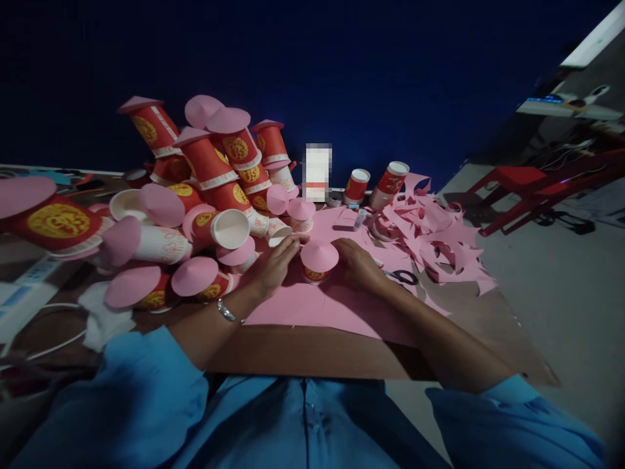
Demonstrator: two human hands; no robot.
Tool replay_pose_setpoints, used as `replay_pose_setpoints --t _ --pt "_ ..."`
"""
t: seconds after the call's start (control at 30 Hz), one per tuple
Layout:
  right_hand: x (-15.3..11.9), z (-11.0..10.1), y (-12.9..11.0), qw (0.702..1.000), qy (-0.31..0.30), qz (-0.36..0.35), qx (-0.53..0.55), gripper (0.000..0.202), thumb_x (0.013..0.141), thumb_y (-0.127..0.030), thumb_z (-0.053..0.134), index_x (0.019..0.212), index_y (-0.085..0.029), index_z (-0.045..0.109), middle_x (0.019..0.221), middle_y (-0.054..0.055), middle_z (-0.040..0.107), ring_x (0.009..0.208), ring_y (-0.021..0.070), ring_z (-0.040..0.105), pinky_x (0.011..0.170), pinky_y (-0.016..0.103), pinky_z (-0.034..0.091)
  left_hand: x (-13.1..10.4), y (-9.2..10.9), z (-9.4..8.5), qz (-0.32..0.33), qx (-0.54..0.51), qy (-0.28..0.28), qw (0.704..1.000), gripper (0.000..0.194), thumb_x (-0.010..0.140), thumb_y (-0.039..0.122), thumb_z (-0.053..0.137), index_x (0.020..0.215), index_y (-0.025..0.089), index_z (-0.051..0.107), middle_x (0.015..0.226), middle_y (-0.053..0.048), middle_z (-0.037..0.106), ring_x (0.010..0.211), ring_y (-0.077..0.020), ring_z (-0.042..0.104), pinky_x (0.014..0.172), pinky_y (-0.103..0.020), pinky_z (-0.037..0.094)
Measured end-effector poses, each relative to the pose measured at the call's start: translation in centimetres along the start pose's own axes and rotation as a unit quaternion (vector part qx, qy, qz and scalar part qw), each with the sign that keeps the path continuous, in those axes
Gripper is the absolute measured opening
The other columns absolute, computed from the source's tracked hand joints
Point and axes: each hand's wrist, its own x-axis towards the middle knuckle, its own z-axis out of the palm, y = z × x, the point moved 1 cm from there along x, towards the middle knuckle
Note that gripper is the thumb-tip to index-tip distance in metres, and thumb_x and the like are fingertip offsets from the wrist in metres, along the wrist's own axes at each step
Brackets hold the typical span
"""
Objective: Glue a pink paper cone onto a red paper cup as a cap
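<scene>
A red paper cup point(316, 274) with a yellow pattern stands on a pink paper sheet point(312, 309), topped by a pink paper cone point(319, 255). My left hand point(278, 266) is just left of the cone, its fingers stretched forward and nothing visible in it. On the other side, my right hand point(358, 266) is curved beside the cone with its fingers bent; the fingertips are partly hidden, and I cannot tell whether they touch anything. Behind the cone stands another small cup with a pink cone top point(301, 210).
Many red and white cups with pink cones point(195, 277) are heaped at the left. Pink paper scraps point(452, 244) and black-handled scissors point(404, 277) lie at the right. Two red cups point(357, 187) and a lit phone point(317, 172) stand at the back.
</scene>
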Motion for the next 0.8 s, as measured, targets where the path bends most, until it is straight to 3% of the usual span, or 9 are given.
replay_pose_setpoints --t 0.13,0.27,0.37,0.5,0.6,0.8 --pt "0.0 -0.5 -1.2 0.997 -0.079 0.001 -0.009 0.046 0.065 -0.016 0.087 0.106 -0.021 0.068 0.104 0.008 0.069 0.100 0.0299 0.061 0.098 0.051 0.050 0.2 0.0 0.0 -0.016 -0.028 0.002 0.999 0.031 0.096 0.045 0.062 0.116 0.024 0.069 0.133 -0.009 0.070 0.134 -0.0291 0.057 0.112 -0.044 0.046" --pt "-0.1 -1.1 -2.4 0.992 -0.121 0.021 0.029 0.039 0.078 -0.022 0.082 0.112 -0.021 0.066 0.106 0.007 0.068 0.102 0.0291 0.060 0.102 0.053 0.047 0.4 -0.3 -0.1 -0.027 -0.040 -0.002 0.999 0.029 0.092 0.040 0.065 0.114 0.023 0.068 0.126 -0.008 0.071 0.122 -0.0260 0.063 0.106 -0.040 0.049" --pt "-0.2 -1.1 -2.7 0.988 -0.134 0.038 0.071 0.046 0.081 -0.033 0.084 0.121 -0.021 0.064 0.115 0.008 0.068 0.107 0.0294 0.061 0.100 0.049 0.050 0.6 -0.7 -0.2 -0.031 -0.039 0.000 0.999 0.026 0.088 0.035 0.067 0.110 0.022 0.066 0.112 -0.006 0.073 0.106 -0.0226 0.067 0.096 -0.037 0.053" --pt "-0.2 -1.3 -1.7 0.979 -0.115 0.091 0.139 0.064 0.081 -0.047 0.084 0.135 -0.022 0.061 0.129 0.011 0.066 0.116 0.0319 0.063 0.104 0.050 0.052 0.5 -1.2 -0.2 0.007 0.010 0.020 1.000 0.016 0.085 0.028 0.061 0.100 0.023 0.062 0.097 -0.003 0.070 0.091 -0.0196 0.064 0.088 -0.035 0.054" --pt "0.2 -2.0 -1.1 0.975 -0.082 0.088 0.186 0.075 0.079 -0.053 0.085 0.141 -0.020 0.058 0.138 0.014 0.065 0.125 0.0343 0.062 0.111 0.053 0.050 0.5 -1.2 -0.1 0.033 0.035 0.026 0.999 0.016 0.081 0.026 0.061 0.096 0.024 0.059 0.094 -0.002 0.067 0.088 -0.0189 0.061 0.087 -0.035 0.053" --pt "1.8 -3.9 -1.5 0.978 -0.017 0.089 0.186 0.075 0.079 -0.056 0.086 0.141 -0.022 0.060 0.138 0.014 0.069 0.122 0.0345 0.067 0.106 0.056 0.055 -0.3 0.8 0.9 0.059 0.115 -0.049 0.990 0.013 0.072 0.018 0.063 0.084 0.022 0.060 0.083 -0.001 0.066 0.078 -0.0185 0.058 0.077 -0.034 0.050"
